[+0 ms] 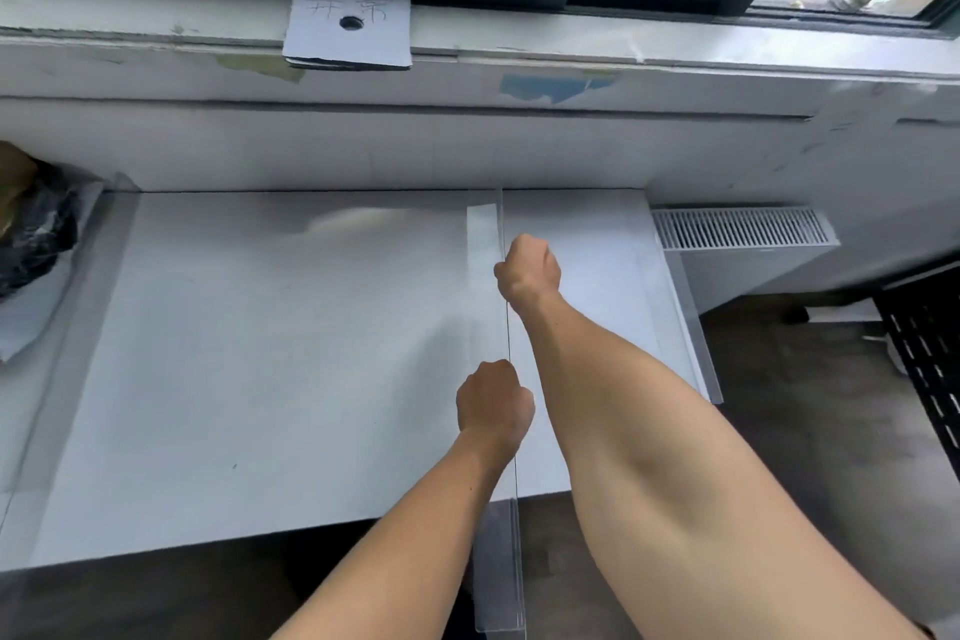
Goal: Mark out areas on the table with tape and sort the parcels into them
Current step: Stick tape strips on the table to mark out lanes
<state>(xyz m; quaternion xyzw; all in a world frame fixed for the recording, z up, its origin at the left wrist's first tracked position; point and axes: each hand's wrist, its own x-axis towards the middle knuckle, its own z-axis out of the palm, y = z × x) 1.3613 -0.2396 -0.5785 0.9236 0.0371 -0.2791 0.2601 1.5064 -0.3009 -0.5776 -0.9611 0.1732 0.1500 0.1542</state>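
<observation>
A strip of clear tape point(485, 234) runs across the white table point(260, 353) from its far edge to its near edge, and its loose end hangs over the front. My right hand point(527, 270) is curled into a fist and rests on the tape line near the far end. Closer to me, my left hand point(493, 405) is also a fist and rests on the same line. Neither hand visibly holds anything. Another clear tape strip point(78, 327) runs down the table's left side. Parcels point(31, 234), a black bag and a brownish one, lie at the far left.
A wall with a window sill stands behind the table, and a white card point(348, 29) with a hole lies on the sill. A white radiator point(743, 229) sits to the right of the table. Dark floor lies to the right and in front.
</observation>
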